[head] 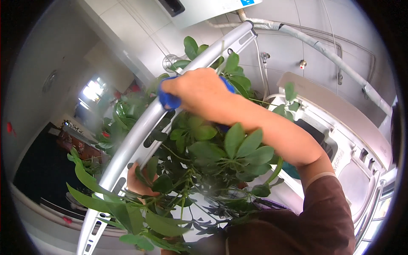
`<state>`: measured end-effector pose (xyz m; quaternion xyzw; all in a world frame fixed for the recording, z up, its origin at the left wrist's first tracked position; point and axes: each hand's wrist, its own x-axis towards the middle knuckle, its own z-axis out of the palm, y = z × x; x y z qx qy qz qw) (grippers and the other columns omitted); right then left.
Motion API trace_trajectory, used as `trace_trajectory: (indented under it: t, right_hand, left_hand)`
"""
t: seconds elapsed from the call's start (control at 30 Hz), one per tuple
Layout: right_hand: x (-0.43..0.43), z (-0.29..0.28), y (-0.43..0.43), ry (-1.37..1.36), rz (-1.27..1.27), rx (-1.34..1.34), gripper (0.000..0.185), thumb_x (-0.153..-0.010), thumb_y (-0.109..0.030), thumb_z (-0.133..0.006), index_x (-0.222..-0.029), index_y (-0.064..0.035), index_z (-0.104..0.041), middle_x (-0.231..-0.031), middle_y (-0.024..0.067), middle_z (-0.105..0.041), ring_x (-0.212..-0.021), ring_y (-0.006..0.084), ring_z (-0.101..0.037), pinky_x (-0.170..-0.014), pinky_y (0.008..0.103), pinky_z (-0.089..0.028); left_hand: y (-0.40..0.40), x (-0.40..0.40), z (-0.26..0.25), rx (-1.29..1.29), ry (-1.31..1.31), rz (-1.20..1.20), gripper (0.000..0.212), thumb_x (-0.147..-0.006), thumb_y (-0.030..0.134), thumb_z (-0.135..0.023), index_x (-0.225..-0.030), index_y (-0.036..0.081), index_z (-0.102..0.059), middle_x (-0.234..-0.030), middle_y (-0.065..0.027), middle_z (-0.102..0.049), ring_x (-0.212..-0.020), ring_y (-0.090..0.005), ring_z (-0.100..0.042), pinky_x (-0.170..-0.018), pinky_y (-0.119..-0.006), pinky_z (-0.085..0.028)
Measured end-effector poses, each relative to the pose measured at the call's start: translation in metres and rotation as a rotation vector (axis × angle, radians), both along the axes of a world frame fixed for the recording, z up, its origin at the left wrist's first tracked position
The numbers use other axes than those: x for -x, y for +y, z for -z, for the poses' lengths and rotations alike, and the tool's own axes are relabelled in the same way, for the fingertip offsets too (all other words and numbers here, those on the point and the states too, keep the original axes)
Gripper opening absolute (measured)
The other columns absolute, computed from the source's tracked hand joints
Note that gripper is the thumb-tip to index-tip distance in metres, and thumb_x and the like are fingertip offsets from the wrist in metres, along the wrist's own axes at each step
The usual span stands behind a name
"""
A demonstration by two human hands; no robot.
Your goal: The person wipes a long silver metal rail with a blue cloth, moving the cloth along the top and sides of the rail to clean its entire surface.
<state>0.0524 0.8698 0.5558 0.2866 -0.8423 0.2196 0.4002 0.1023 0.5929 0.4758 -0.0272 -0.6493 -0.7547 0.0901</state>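
Note:
A blue cloth (pixel 171 99) is bunched in my right hand (pixel 200 89), which presses it around the upper part of a silver metal rail (pixel 134 135). The rail runs diagonally across the view and has slots along its lower strip. My left hand (pixel 140 181) is lower down, against the rail's slotted side. Leaves cover part of it, so its grip is unclear. A leafy green potted-type plant (pixel 204 153) spreads around both hands and under my right forearm; its base is hidden. Longer leaves (pixel 95 191) cross in front of the rail at lower left.
A white washing machine (pixel 318 127) with its lid raised stands at the right. Wrapped pipes (pixel 318 47) and a tap (pixel 265 56) are on the tiled wall, below a white wall unit (pixel 210 11). A dark surface (pixel 41 172) lies at far left.

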Motion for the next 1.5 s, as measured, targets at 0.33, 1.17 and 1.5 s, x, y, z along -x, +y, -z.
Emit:
trace_trajectory:
  t: [0.33, 1.17, 1.5]
  right_hand:
    - [0.002, 0.005, -0.011, 0.106, 0.035, -0.025, 0.015, -0.063, -0.012, -0.062, -0.076, -0.0159, -0.055, -0.060, 0.0080, -0.057, -0.059, 0.0294, -0.057, -0.050, 0.0379, -0.044]
    - [0.006, 0.004, -0.003, 0.132, 0.060, 0.040, 0.016, -0.062, -0.012, -0.063, -0.076, -0.0141, -0.055, -0.059, 0.0089, -0.057, -0.059, 0.0300, -0.057, -0.050, 0.0381, -0.044]
    - [0.000, 0.003, -0.015, 0.106, 0.029, -0.021, 0.005, -0.070, -0.010, -0.054, -0.073, -0.0114, -0.057, -0.062, 0.0099, -0.058, -0.062, 0.0279, -0.060, -0.052, 0.0378, -0.046]
  left_hand:
    - [0.022, 0.000, -0.018, -0.247, -0.149, -0.123, 0.036, -0.076, 0.025, -0.056, -0.099, -0.003, -0.052, -0.090, -0.0158, -0.058, -0.080, -0.0247, -0.058, -0.068, -0.033, -0.049]
    - [0.021, 0.005, 0.005, -0.227, 0.172, -0.129, 0.027, -0.077, 0.024, -0.054, -0.095, 0.004, -0.057, -0.088, -0.0104, -0.054, -0.085, -0.0260, -0.056, -0.067, -0.035, -0.050]
    - [0.035, -0.003, -0.008, -0.289, 0.180, -0.229, 0.028, -0.073, 0.023, -0.057, -0.092, 0.002, -0.056, -0.096, -0.0147, -0.056, -0.088, -0.0294, -0.055, -0.075, -0.041, -0.047]
